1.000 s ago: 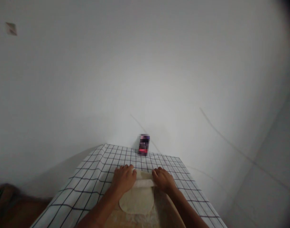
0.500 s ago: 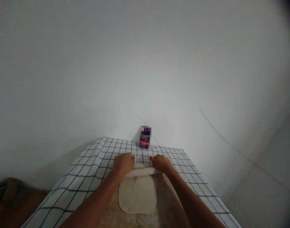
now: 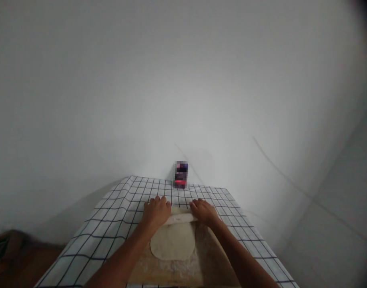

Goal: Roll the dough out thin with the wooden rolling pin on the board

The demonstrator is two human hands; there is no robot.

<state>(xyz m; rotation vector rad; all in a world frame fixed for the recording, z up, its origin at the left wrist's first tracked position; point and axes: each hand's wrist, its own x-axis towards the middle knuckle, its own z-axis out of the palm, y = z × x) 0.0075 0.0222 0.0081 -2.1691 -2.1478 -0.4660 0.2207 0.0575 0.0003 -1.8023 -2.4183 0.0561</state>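
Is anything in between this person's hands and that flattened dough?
Yes: the rolling pin lies across the dough, its ends under the left hand and right hand. Nothing else visible is in between; whether either hand also touches the dough is unclear.

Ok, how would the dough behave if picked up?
The dough is probably floppy, spread out in a flat sheet. It looks thin, so it may stretch or tear. Pale dusting on the board suggests it might slide.

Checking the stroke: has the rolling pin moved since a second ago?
Yes: the rolling pin is slightly farther forward, nearer the pixelated object on the checked cloth.
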